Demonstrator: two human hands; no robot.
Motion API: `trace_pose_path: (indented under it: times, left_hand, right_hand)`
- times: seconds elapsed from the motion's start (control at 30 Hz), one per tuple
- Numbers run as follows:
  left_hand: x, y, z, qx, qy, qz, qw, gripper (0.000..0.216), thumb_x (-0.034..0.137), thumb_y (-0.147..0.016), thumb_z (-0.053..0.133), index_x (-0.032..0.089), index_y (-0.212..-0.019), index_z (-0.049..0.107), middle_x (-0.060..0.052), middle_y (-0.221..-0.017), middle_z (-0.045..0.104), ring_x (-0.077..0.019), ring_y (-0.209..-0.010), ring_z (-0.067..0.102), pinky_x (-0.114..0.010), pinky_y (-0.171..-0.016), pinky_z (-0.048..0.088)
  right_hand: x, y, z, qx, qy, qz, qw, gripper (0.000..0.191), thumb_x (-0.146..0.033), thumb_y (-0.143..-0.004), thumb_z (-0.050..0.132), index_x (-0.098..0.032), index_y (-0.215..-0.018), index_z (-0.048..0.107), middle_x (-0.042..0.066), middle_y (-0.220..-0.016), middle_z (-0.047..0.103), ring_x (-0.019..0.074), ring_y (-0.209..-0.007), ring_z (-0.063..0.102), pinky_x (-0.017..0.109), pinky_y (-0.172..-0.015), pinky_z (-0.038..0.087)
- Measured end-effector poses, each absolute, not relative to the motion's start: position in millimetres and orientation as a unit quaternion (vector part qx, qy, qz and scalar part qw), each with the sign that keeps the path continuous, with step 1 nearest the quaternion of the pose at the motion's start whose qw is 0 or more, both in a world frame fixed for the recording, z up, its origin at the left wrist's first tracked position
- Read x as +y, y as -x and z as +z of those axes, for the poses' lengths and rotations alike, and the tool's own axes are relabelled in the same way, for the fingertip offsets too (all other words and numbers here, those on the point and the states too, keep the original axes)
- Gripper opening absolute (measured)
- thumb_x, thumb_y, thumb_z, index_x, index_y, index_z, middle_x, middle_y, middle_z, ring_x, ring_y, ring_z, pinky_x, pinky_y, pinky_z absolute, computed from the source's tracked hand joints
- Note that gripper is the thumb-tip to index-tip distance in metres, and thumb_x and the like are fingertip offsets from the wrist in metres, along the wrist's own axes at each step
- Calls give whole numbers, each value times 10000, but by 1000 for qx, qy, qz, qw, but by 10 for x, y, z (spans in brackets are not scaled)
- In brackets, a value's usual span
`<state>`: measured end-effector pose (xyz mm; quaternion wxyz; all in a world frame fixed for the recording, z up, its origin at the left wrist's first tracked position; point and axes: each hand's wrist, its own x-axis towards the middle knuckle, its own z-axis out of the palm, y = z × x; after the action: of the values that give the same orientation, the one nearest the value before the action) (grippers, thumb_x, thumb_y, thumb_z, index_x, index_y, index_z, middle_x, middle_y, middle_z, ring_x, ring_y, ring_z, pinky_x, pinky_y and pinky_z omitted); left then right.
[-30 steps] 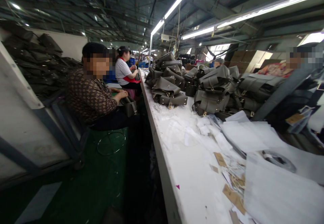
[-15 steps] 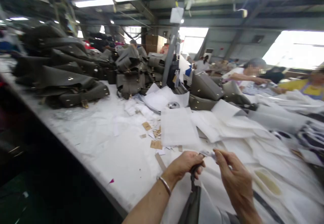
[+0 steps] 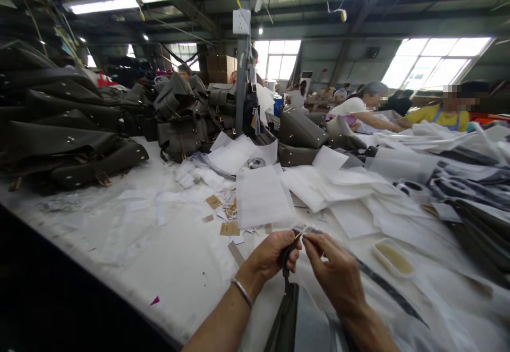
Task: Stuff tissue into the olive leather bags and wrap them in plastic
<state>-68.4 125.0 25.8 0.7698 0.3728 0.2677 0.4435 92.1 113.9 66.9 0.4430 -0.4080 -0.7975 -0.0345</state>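
My left hand (image 3: 273,254), with a silver bangle on its wrist, is closed around a dark strap (image 3: 286,273). The strap runs down to a dark olive bag (image 3: 282,317) at the bottom edge, beside greyish sheeting (image 3: 313,323). A small gold-coloured metal piece (image 3: 298,236) shows at the strap's upper end. Close by, my right hand (image 3: 338,269) has thumb and fingers pinched together at a whitish, film-like scrap (image 3: 308,230). Whether the fingertips grip that scrap or the metal piece is hard to make out.
Olive bags (image 3: 71,145) are heaped at the left. White foam sheets (image 3: 265,195) and brown tags (image 3: 230,229) lie ahead. A plastic tub (image 3: 393,257) with yellowish contents stands at the right, near a dark strip (image 3: 390,288). Two people work across the table, beyond a post (image 3: 241,86).
The view has turned right, so the scene shifts left. My right hand's fingertips have come closer to the left hand, and less whitish film stretches between them. The left hand still holds the strap.
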Motion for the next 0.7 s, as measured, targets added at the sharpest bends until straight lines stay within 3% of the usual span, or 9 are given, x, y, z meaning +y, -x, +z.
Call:
trace_pose_path:
  times: [0.4,0.57,0.7]
  left_hand:
    - [1213,676,326,320,-462,436,703,628,746,-720,626,129,-828,583,6,-555,582,-86,-430,498,-199,-438,363]
    - [1190,734,394,313,-493,403,705,602,712,-750,628,126,-886,597,-19,-635,633,-103,-497,556,-209,-499,393]
    - [1191,839,412,261,-495,366,743,570,632,-724,714,137,-983,600,-53,-754,681,-141,-598,638,-251,-621,475]
  right_hand:
    - [1177,-934,619,-789,413,-102,443,185,-272,-951,509,-197,-913,674,6,-779,712,122,-593,647,230,-603,461]
    - [1175,-920,650,-783,441,-83,431,198,-298,-923,518,-209,-803,648,-9,-676,654,121,-543,594,239,-550,419]
    - [1118,-903,730,-763,420,-65,488,156,-292,-927,551,-210,-826,637,-15,-658,628,119,-539,574,238,-584,447]
